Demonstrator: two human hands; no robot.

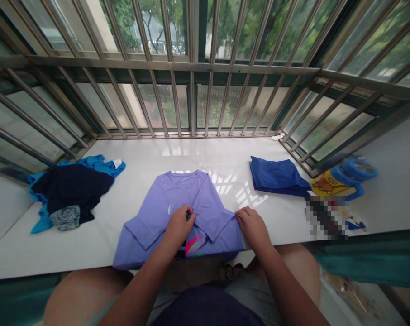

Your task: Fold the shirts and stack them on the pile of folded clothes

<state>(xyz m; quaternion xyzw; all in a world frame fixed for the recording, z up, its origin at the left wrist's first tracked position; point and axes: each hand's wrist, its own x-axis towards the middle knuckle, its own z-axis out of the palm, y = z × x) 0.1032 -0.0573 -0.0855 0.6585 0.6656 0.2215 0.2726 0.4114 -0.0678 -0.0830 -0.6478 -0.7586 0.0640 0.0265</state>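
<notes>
A lavender T-shirt [178,192] lies spread on the white sill, its neckline away from me and its lower part hanging over the near edge. Both of its sides are folded inward, with the sleeves lying on top. My left hand [181,222] is closed at the middle of the shirt, fingers pinching the cloth by the inner edge of the right fold. At the shirt's right edge, my right hand [254,226] pinches the folded cloth between thumb and fingers. A pink and green print shows below my left hand.
A heap of dark navy and bright blue clothes [76,185] lies at the left. Folded blue clothing [276,175] sits at the right, beside a yellow and blue bottle [340,179] and a blurred-out item [327,217]. Metal bars [205,68] enclose the sill.
</notes>
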